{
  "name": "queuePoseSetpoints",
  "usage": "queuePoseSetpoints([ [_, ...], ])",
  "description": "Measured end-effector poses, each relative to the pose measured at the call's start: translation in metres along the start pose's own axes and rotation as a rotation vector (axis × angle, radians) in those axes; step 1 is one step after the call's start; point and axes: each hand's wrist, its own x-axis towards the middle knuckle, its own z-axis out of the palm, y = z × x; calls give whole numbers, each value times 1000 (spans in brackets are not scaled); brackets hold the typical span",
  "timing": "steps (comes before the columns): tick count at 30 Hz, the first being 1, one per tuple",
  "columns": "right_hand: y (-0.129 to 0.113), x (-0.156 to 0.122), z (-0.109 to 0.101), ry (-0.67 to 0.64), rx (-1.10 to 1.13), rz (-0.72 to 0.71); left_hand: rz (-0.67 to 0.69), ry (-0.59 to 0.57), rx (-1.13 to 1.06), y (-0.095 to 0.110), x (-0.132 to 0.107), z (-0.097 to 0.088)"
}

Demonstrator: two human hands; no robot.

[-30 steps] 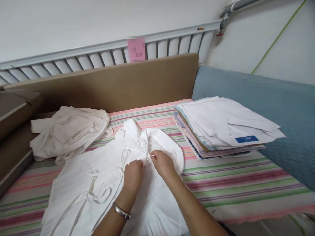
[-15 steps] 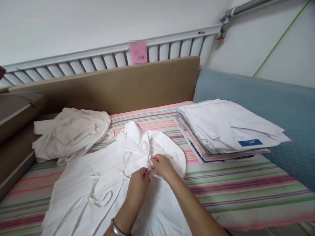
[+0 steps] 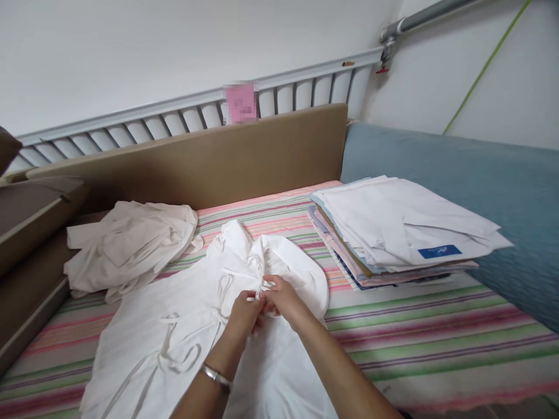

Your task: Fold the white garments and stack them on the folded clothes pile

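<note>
A white garment with thin ties lies spread on the striped cloth in front of me. My left hand, with a silver bracelet on the wrist, and my right hand meet over the garment's upper middle. Both hands pinch a thin white tie of the garment between their fingertips, the fingers closed and touching one another.
A crumpled cream garment lies at the back left. A stack of folded clothes sits to the right on the striped cloth, next to a blue cover. A brown board stands behind, a radiator above it.
My hands have come closer together and now meet on the tie near the garment's neck. The view has shifted slightly.
</note>
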Motion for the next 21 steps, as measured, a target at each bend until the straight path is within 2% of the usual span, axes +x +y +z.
queuePoseSetpoints([
  [2, 2, 1, -2, 18, -106, -18, -3, -85, -11, 2, 5, -4],
  [4, 4, 3, -7, 41, -250, -52, 32, -66, 97, 4, 12, -18],
  [7, 5, 5, -13, 58, -475, -76, 113, 139, 385, 5, 21, -50],
  [9, 5, 4, -14, 62, -582, -77, 268, 324, 612, 7, 21, -64],
  [10, 4, 3, -15, 70, -627, -89, 379, 378, 706, 8, 20, -66],
  [12, 2, 0, -14, 105, -724, -125, 608, 392, 838, 7, 17, -57],
  [14, -1, -4, -14, 152, -826, -171, 756, 313, 848, 6, 15, -37],
  [18, -5, -11, -13, 227, -970, -241, 860, 275, 891, -1, 25, -3],
  [21, -7, -15, -11, 231, -1032, -237, 905, 281, 893, -6, 37, 3],
])
